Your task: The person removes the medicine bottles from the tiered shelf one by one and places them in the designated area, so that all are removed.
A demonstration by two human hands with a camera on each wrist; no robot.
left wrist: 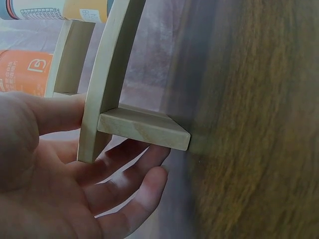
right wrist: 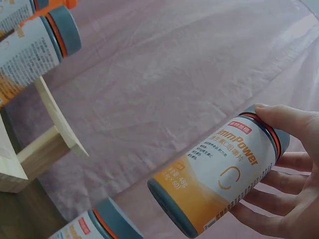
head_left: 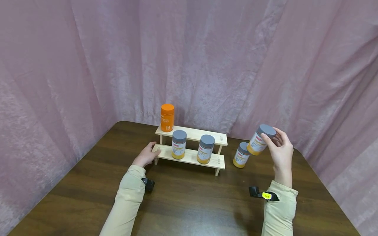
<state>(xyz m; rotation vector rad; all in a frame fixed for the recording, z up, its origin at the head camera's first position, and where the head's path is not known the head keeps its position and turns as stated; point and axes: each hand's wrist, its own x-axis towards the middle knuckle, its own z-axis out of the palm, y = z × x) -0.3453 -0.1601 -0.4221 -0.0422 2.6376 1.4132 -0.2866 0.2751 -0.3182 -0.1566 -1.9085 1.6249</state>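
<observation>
Head view: left hand [head_left: 146,155] grips the wooden rack [head_left: 191,157] at nine o'clock, underside contact unclear; right hand [head_left: 282,149] holds a tilted jar [head_left: 257,143] off three o'clock; swinging low could topple the standing jar [head_left: 241,157].

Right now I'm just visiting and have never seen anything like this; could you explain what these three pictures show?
No robot here: this is a person, with a small camera on each wrist. The wide picture comes from another camera worn on the head; each close-up comes from one wrist. On the brown table stands a two-step wooden stand: an orange jar on top, two grey-lidded jars on the lower step. A third grey-lidded jar stands on the table, right of the stand. The bare left hand grips the lower step's left end. The bare right hand holds a fourth grey-lidded jar near its lid, tilted in the air.
</observation>
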